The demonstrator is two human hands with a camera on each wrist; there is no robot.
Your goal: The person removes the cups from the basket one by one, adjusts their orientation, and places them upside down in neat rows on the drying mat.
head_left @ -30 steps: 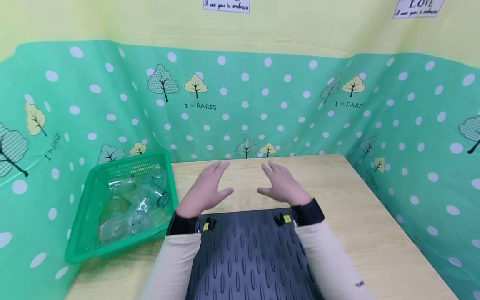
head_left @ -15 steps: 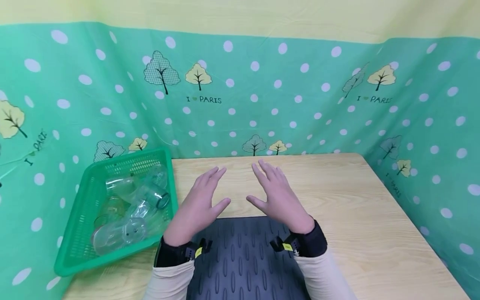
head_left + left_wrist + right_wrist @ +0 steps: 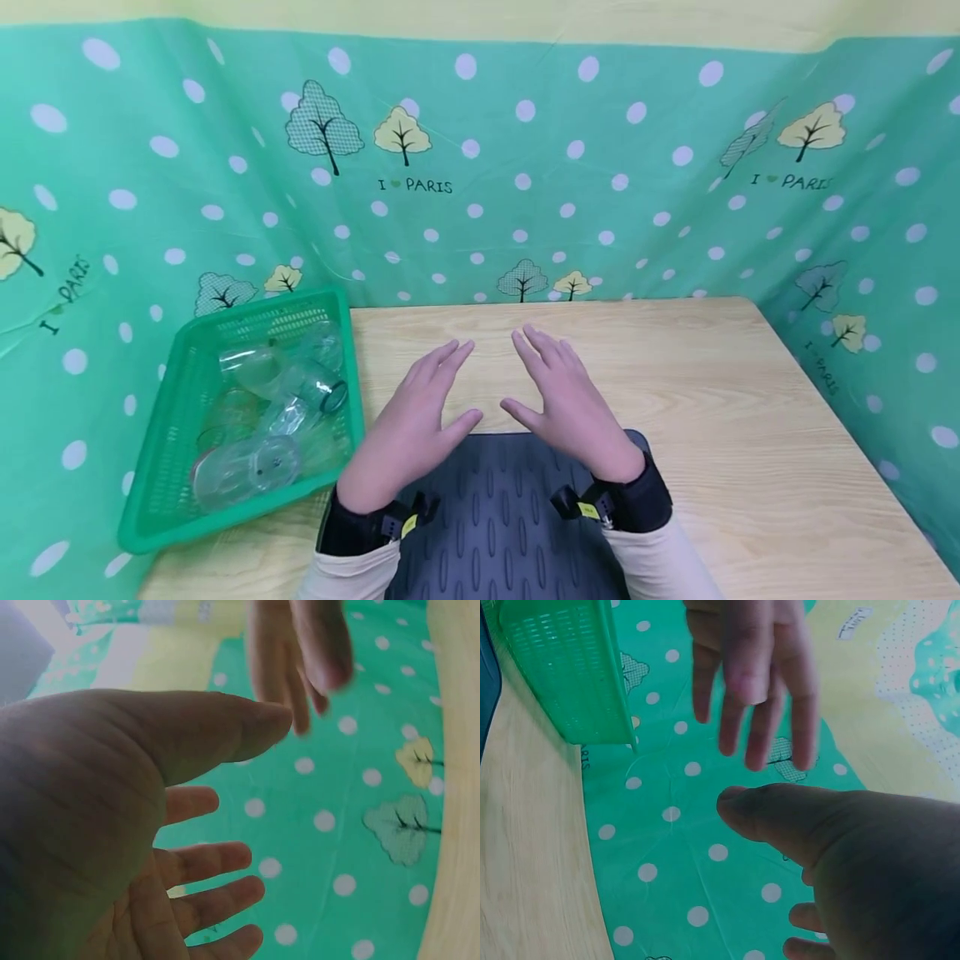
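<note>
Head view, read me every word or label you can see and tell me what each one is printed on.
"I PARIS", with a small heart between the words: on the green dotted cloth under the trees at back left.
"I PARIS" again at upper right, cut off by a fold.
"I PARIS" at far left and by the table's right edge: slanted and blurred, only partly readable.
Yellow tags on the wrist straps: too small to read.

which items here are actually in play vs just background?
In play:
- left hand, open, holding nothing
- right hand, open, holding nothing
- dark ribbed mat under the wrists
- green basket of clear plastic containers, nearest the left hand

Background:
- wooden table
- green polka-dot cloth
</note>
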